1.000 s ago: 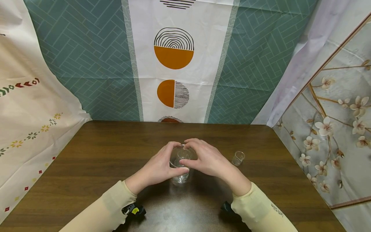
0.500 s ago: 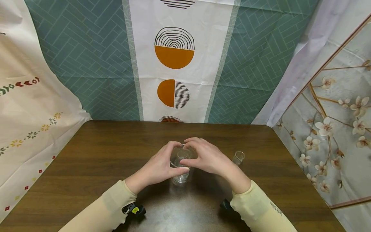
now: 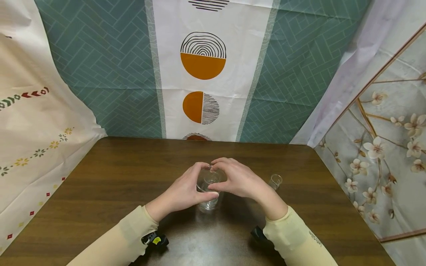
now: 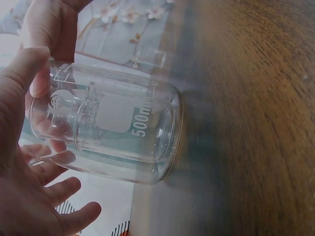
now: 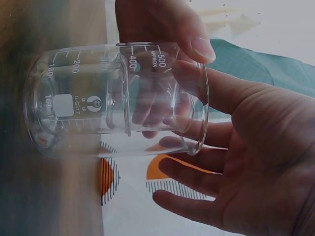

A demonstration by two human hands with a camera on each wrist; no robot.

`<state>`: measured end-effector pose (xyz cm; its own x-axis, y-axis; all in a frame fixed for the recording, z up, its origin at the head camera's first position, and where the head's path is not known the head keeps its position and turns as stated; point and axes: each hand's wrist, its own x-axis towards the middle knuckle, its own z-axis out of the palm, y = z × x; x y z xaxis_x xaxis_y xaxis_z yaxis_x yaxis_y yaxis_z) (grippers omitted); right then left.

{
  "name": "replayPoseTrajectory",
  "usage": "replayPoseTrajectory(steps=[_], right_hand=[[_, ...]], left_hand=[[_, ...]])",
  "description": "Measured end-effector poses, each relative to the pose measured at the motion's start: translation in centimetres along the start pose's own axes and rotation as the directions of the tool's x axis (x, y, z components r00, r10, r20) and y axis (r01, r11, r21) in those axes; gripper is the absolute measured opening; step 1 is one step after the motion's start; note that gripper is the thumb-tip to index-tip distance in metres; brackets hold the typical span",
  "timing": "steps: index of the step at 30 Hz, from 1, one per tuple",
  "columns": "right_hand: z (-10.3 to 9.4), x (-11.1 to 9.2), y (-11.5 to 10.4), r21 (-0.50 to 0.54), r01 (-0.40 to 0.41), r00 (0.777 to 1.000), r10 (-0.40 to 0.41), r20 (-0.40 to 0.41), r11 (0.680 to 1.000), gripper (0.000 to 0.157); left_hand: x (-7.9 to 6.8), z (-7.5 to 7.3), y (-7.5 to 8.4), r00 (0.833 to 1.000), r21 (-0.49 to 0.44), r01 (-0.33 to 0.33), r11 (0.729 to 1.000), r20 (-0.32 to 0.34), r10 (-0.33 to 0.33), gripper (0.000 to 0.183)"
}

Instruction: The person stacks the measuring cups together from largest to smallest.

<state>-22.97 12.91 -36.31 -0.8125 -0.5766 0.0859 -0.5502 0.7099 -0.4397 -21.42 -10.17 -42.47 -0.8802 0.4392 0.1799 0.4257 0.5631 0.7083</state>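
A large clear glass beaker [image 3: 208,205] stands upright on the table in front of me, marked 500 ml in the left wrist view. Nested inside it is a smaller glass beaker [image 5: 123,103], its rim below the large one's rim. My left hand [image 3: 182,187] holds the large beaker's upper part from the left, thumb on the near side and fingers toward the far side. From the right, my right hand [image 3: 239,180] grips the same rim, its thumb near the left thumb. In the right wrist view, several of its fingers [image 5: 192,174] spread out beyond the glass.
A third, much smaller glass beaker [image 3: 275,181] stands on the brown wooden table [image 3: 133,162], just beyond my right wrist. A patterned green and white cloth [image 3: 279,66] hangs behind the far edge. Printed cloths drape along both sides.
Both hands keep the same hold on the large beaker, and the beakers stay where they stand. The head view has shifted slightly.
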Motion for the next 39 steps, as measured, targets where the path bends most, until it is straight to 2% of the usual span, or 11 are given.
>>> replayPoseTrajectory(steps=[21,39], right_hand=[[-0.3,0.6,-0.5,-0.061,0.018,0.999,-0.016,0.036,0.998,0.047],[-0.1,1.2,-0.9,-0.099,-0.028,0.999,0.031,0.031,0.995,0.045]], left_hand=[[0.0,-0.1,0.1,1.000,0.001,-0.009,1.000,-0.004,0.009,0.088],[0.1,0.0,0.0,1.000,0.008,-0.015,1.000,-0.009,0.015,0.088]])
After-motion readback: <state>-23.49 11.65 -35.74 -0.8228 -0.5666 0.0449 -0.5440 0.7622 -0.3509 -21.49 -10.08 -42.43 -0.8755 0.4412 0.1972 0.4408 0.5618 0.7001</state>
